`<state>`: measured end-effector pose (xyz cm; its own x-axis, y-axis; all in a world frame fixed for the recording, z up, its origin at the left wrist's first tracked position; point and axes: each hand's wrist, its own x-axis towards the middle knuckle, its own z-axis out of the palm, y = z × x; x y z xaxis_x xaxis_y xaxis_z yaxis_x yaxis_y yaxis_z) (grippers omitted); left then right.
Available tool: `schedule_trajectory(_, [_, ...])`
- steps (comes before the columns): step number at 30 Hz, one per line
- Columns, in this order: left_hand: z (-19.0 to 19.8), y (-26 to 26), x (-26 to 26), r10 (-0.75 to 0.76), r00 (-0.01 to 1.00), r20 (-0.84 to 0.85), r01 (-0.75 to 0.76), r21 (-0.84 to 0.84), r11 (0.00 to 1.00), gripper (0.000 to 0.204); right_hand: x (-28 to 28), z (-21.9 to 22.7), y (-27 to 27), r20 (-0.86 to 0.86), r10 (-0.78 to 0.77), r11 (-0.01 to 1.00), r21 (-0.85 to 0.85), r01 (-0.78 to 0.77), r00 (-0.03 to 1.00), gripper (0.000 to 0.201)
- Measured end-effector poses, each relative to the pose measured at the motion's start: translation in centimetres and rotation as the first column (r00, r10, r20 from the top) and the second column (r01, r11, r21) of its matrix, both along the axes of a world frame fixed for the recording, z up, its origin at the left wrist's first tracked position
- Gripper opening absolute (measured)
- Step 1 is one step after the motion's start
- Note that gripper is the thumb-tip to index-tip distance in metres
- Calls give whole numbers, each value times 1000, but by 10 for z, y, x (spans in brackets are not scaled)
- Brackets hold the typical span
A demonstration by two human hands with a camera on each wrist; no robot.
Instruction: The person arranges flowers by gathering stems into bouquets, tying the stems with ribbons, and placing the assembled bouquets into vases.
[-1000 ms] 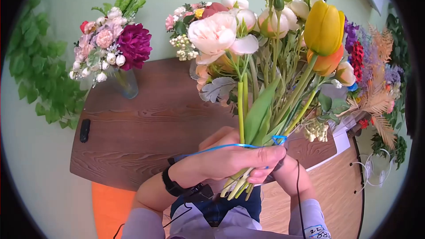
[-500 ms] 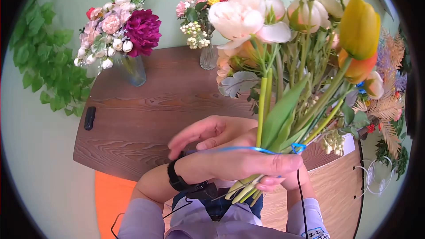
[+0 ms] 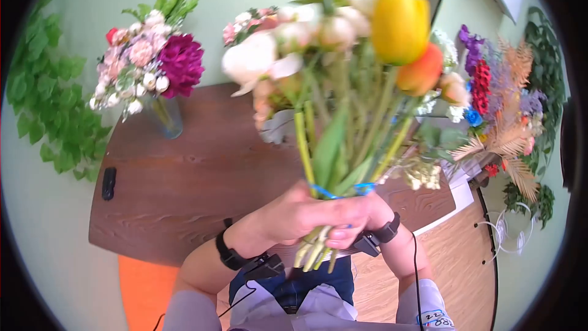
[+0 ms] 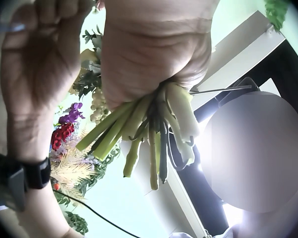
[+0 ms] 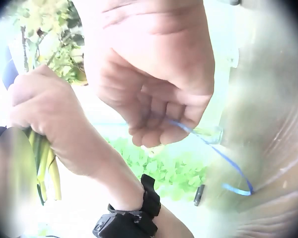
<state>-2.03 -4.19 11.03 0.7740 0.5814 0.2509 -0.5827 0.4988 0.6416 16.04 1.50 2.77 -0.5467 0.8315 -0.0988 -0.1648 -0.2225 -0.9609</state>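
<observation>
A bouquet of artificial flowers (image 3: 343, 116), with a yellow tulip (image 3: 400, 27) and pale blooms, stands upright in front of me. My left hand (image 3: 306, 213) grips its stems just below a blue ribbon (image 3: 324, 193). Cut stem ends (image 4: 154, 144) stick out under that hand in the left wrist view. My right hand (image 5: 156, 89) is mostly hidden behind the bouquet in the head view. In the right wrist view its fingers curl in around the blue ribbon, whose tail hangs out in a loop.
A glass vase (image 3: 168, 119) of pink, white and magenta flowers stands on the brown table (image 3: 159, 196) at left. A small black object (image 3: 109, 184) lies near the left edge. More flowers (image 3: 514, 110) crowd the right side; green ivy (image 3: 49, 98) hangs on the left wall.
The bouquet has shifted left in the head view after shifting right. My right hand, which reached left behind the stems with fingers extended, has drawn back behind the bouquet.
</observation>
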Motion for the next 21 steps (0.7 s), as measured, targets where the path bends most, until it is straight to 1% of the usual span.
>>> schedule_trajectory(1, [4, 1, -2, -23, 1000, -3, 23, 15, 1000, 14, 6, 3, 1, 41, -141, 989, -46, 143, 989, 16])
schedule_trajectory(2, [10, 1, -5, 38, 998, -47, -37, 37, 999, 17, 3, 6, 9, 16, -268, 963, -21, 268, 963, 8])
schedule_trajectory(3, [13, 2, -7, 104, 991, -89, -98, 61, 993, 23, 12, 13, -2, -102, -346, 935, 46, 352, 933, 6])
schedule_trajectory(5, [8, 8, -7, 98, 991, -94, -93, 56, 994, 22, 31, 23, -11, -262, -228, 961, 94, 260, 938, 11])
schedule_trajectory(6, [5, 10, -8, 124, 986, -112, -121, 35, 992, 22, 40, 24, -13, -267, -237, 958, 95, 270, 934, 11])
schedule_trajectory(8, [-7, 16, -9, 145, 982, -119, -144, 12, 989, 21, 54, 25, -21, -279, -186, 945, 212, 249, 942, 17])
schedule_trajectory(9, [-10, 18, -9, 133, 983, -127, -133, 11, 991, 21, 54, 27, -28, -285, -198, 943, 208, 262, 938, 17])
schedule_trajectory(11, [-17, 20, -11, 180, 966, -186, -182, 2, 983, 20, 49, 31, -41, -266, -245, 936, 188, 299, 932, 21])
schedule_trajectory(12, [-21, 22, -13, 197, 962, -187, -200, -1, 980, 18, 50, 24, -41, -296, -201, 943, 200, 266, 934, 20])
schedule_trajectory(13, [-21, 22, -13, 190, 962, -195, -195, -5, 981, 18, 49, 23, -44, -302, -208, 942, 193, 273, 930, 20])
schedule_trajectory(15, [-22, 23, -15, 331, 900, -284, -332, 44, 942, 17, 42, 26, -51, -270, -213, 912, 290, 290, 939, 19])
schedule_trajectory(16, [-28, 27, -18, 342, 897, -279, -341, 56, 939, 16, 40, 27, -54, -236, -202, 894, 351, 278, 950, 21])
schedule_trajectory(17, [-31, 29, -20, 345, 895, -283, -343, 56, 938, 16, 37, 31, -59, -240, -200, 896, 349, 276, 950, 21])
schedule_trajectory(19, [-35, 30, -23, 412, 851, -326, -382, 153, 911, 16, 32, 41, -66, -106, -276, 798, 529, 289, 955, 22])
schedule_trajectory(20, [-35, 29, -23, 412, 850, -328, -384, 150, 911, 16, 29, 45, -66, -49, -325, 695, 664, 274, 944, 22])
schedule_trajectory(21, [-34, 28, -23, 441, 828, -347, -412, 157, 897, 18, 26, 50, -67, -48, -325, 698, 662, 273, 945, 22])
